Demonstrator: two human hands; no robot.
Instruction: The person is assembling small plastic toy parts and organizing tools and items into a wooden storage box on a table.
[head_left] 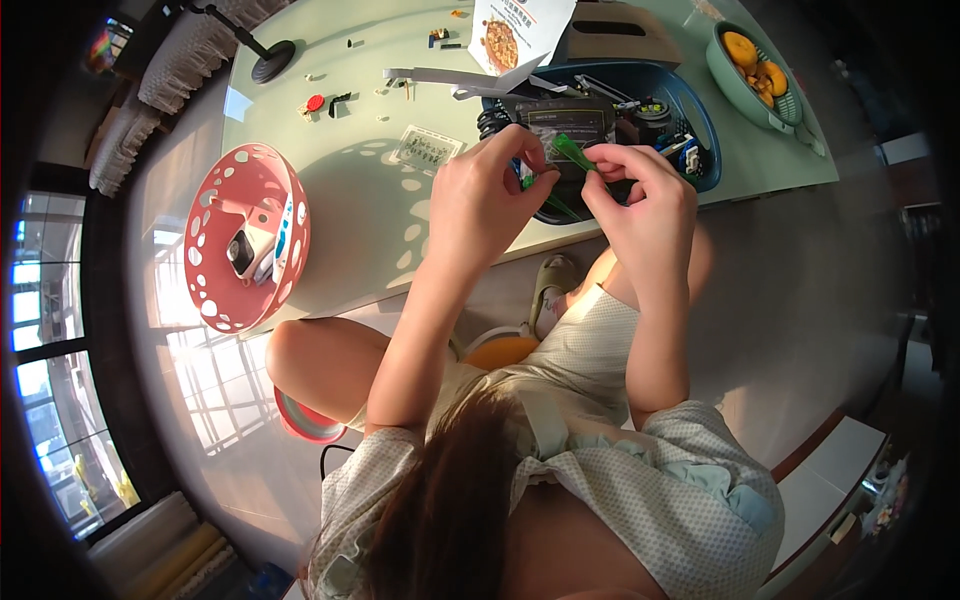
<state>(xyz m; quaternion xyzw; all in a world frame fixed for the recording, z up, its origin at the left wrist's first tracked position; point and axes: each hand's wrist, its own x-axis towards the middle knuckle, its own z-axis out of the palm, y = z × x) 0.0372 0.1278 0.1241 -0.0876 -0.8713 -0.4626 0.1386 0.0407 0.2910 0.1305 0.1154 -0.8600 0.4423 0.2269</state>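
Head view: one green piece (571, 152) in right hand (645, 190); grip of left hand (490, 190) unclear.

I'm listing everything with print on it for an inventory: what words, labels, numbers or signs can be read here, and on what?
I won't copy wording, but I can place it:
White bag: printed characters above a food picture.
Black package in the blue basket: pale print, too small to read.
Clear tray: dark marks, too small to tell whether they are writing.
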